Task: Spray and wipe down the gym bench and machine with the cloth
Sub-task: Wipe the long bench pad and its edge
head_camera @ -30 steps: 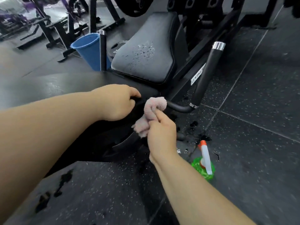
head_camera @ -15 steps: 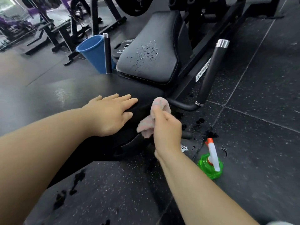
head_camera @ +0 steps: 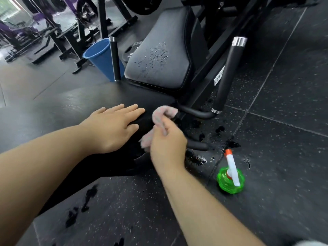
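We are laying our left hand [head_camera: 113,126] flat on the smooth black padded surface [head_camera: 71,107], fingers straight and released. Our right hand [head_camera: 166,148] is pinching one fuzzy pink cloth [head_camera: 163,113] at the pad's edge. One green spray bottle [head_camera: 230,181] with a white, orange-tipped nozzle is standing on the speckled rubber floor [head_camera: 284,157]. Droplets are beading on one back pad [head_camera: 159,55]. The white frame label [head_camera: 219,76] is too blurred for us to read.

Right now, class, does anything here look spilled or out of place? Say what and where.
Yes. Spray droplets bead unwiped on the tilted pad, and dark wet splashes dot the floor beside the bottle. Nothing looks damaged.
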Demonstrator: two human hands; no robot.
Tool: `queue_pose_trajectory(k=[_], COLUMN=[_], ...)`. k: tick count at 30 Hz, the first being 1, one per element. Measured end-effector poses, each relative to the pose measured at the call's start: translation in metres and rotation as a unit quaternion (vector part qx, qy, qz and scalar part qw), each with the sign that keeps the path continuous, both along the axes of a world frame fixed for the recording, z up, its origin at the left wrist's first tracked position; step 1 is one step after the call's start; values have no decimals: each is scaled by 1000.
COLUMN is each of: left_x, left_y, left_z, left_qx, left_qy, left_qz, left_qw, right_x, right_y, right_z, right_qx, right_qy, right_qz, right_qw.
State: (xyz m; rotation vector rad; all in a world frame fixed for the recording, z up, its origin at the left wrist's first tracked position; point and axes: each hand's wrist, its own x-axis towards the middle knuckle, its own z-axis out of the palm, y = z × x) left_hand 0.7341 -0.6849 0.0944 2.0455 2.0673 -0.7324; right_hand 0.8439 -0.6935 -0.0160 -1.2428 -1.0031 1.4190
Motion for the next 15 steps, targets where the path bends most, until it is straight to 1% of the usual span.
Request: queue_pose_trajectory(k=[2,3,6,7,8,10,11,13,15], left_x=[-1,-1,-3,-3,-3,-2,-1,-1,-1], left_y=[0,1,1,1,1,1,0,0,1], left_z=[0,1,1,1,1,1,0,0,-2], left_qx=[1,0,3,6,9,11,14,17,20], left_qy=[-4,-5,-12,-15,-18,-23,-24,-24,-24], left_qz=[1,1,-1,1,3,9,10,9,7], left_qw=[1000,1000,1000,1000,1000,1000,1000,1000,999], right_x=[10,18,41,46,46,42,38,27,14], right_y=[-20,-20,6,15,21,29,32,33,24], right_z=[4,1,-16,-17,-17,-14,-11,-5,4], right_qx=[-9,-23,-112,-150,-170,-166,-166,-164,-182], right_qy=[46,60,41,53,85,152,169,156,105], right_qz=[32,32,-19,-19,-10,-10,-15,-10,-10], right_qw=[998,997,993,987,982,974,971,974,978])
